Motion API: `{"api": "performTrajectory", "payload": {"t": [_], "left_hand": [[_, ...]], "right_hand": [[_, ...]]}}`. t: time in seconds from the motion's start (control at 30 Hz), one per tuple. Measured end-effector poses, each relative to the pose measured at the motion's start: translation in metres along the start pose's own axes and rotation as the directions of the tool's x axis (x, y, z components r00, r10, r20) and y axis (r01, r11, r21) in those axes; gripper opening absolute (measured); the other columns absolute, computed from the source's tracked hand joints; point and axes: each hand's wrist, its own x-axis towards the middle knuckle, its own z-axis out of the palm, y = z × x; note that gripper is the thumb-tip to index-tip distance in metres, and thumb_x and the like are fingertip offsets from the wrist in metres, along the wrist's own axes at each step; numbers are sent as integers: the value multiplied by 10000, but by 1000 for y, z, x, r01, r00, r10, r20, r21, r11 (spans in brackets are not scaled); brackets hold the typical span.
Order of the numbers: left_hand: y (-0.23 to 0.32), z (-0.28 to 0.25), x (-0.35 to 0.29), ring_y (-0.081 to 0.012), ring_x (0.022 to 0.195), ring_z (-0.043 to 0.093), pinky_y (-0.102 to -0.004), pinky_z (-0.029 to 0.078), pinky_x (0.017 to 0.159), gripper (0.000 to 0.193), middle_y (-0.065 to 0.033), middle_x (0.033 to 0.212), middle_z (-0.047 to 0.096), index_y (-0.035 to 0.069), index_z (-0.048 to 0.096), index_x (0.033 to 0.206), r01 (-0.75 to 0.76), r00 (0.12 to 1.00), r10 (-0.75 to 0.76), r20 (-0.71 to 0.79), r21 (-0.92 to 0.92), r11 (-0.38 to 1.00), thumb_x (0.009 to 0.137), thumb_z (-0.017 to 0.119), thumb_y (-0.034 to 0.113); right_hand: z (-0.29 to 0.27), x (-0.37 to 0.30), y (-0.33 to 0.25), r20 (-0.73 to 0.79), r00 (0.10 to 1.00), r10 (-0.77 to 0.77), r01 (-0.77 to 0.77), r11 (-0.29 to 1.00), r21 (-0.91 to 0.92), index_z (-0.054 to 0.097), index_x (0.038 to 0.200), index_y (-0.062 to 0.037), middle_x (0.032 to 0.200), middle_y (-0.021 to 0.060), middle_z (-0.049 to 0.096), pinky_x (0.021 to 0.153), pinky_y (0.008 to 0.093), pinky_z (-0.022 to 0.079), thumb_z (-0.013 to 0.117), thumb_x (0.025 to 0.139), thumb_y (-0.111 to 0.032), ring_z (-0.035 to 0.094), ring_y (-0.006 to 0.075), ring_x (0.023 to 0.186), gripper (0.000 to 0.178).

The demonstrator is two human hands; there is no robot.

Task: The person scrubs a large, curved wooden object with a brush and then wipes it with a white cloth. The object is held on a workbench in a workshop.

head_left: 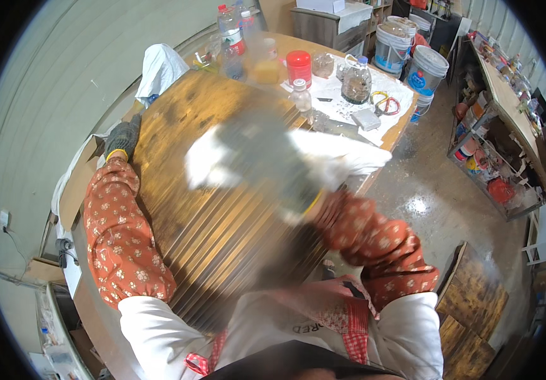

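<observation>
A large wooden panel (187, 126) with dark, scorched-looking brown patches lies on the table, its nearer part lined with long grooves. At the panel's left edge, my left hand (123, 138), in a dark grey knit glove, is closed around the rim. My right hand (270, 164), gloved the same way and smeared by motion, is over the middle of the panel. Under it a white cloth (342, 152) is bunched up, sticking out on both sides and pressed toward the wood. The single fingers of the right hand do not show.
Along the table's far side stand plastic bottles (230, 31), a red-lidded jar (298, 68), a jug of dark contents (356, 82) and red-and-yellow-handled scissors (384, 103). White buckets (426, 66) are on the floor beyond. A cluttered shelf (495, 139) is at right; brown boards (469, 310) lie lower right.
</observation>
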Motion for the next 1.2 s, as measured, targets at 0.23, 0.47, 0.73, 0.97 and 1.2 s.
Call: {"api": "performTrajectory", "payload": {"t": [0.23, 0.47, 0.73, 0.97, 1.2], "left_hand": [[-6, 5, 5, -423, 1303, 514, -488, 363, 1106, 749, -265, 1356, 585, 8, 616, 1295, -33, 999, 33, 30, 10, 999, 1025, 249, 603], [5, -6, -4, -416, 1337, 495, -479, 352, 1132, 769, -253, 1413, 549, 0, 580, 1350, 60, 994, -57, 94, -35, 998, 1011, 263, 613], [8, -9, -7, -417, 1334, 501, -480, 358, 1135, 750, -267, 1401, 554, 8, 590, 1348, 28, 997, -25, 66, -32, 999, 1007, 286, 602], [30, -24, -37, -395, 1180, 604, -514, 447, 1019, 586, -231, 1205, 667, 46, 671, 1172, 47, 978, -15, -208, 148, 988, 1021, 353, 514], [35, -30, -79, -428, 1012, 658, -534, 505, 903, 485, -220, 1083, 697, 29, 686, 1084, -28, 966, 84, -246, 224, 974, 1006, 439, 439]], "right_hand": [[-1, 9, -32, 327, 899, -290, 374, 898, -232, 611, 1308, -132, 1314, 116, 610, 1128, 542, 336, 532, 989, -349, 555, 332, 1239, 394], [-35, -18, -4, 293, 956, 25, 188, 715, -673, 688, 1193, -199, 1351, 43, 613, 1122, 464, 367, 596, 950, -234, 556, 246, 1269, 262], [21, 3, -39, 315, 947, -69, 265, 721, -640, 635, 1302, -225, 1319, 64, 637, 1112, 491, 407, 573, 979, -366, 591, 278, 1217, 358], [-104, -46, 9, -411, 831, 374, -525, 773, -357, 617, 1289, 7, 1188, 200, 692, 982, 383, 491, 612, 1010, -316, 656, 288, 1113, 427], [-127, -132, 59, -583, 189, 790, -728, 511, 457, 537, 1367, 20, 1248, 215, 646, 953, 388, 492, 543, 1011, -336, 643, 325, 1095, 503]]}}
